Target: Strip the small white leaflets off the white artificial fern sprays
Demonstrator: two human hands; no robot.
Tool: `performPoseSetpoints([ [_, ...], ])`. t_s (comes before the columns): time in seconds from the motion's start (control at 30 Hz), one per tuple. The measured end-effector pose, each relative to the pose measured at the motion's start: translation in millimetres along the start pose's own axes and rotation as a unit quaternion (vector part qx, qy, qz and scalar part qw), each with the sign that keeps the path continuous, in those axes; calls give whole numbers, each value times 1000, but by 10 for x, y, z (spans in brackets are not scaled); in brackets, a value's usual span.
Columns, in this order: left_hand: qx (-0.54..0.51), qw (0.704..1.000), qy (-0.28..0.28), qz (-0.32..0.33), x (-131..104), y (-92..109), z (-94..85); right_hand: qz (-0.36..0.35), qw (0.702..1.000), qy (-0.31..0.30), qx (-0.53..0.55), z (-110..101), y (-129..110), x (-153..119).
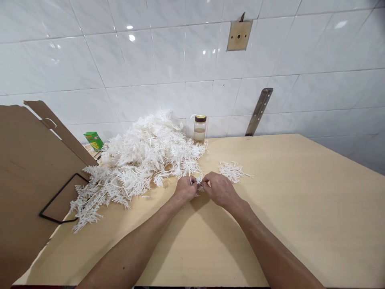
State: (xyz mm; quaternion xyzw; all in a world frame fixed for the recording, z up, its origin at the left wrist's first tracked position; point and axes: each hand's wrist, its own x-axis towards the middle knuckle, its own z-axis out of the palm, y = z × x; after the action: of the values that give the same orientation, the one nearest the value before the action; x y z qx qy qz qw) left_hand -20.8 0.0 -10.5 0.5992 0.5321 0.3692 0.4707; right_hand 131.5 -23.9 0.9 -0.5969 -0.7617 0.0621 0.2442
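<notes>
My left hand (185, 189) pinches a small white spiky sprig (199, 182) near the middle of the table. Close against it on the right, my right hand (221, 188) has its thumb and fingertips closed on the same sprig; the fingers partly hide it. To the left, a large heap of white branching sprigs (147, 148), plastic-looking, spreads over the table and reaches close to my left hand. Just beyond my right hand lies a small pile of thin white pieces (233, 171).
On the wooden table (306, 208), a lidded bottle (199, 129) stands behind the heap. A green box (94, 140) is at back left, beside a cardboard carton (33, 180) and a black wire frame (49, 206). A metal bracket (259, 112) leans against the tiled wall (168, 56).
</notes>
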Motion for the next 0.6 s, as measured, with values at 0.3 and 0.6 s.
performPoseSetpoints([
  [0.3,-45,999,-7,21,3,-78,-18,110,976,-36,183,-48,28,22],
  [0.6,-54,994,-94,-24,-52,94,-115,121,952,-73,270,-190,118,-7],
])
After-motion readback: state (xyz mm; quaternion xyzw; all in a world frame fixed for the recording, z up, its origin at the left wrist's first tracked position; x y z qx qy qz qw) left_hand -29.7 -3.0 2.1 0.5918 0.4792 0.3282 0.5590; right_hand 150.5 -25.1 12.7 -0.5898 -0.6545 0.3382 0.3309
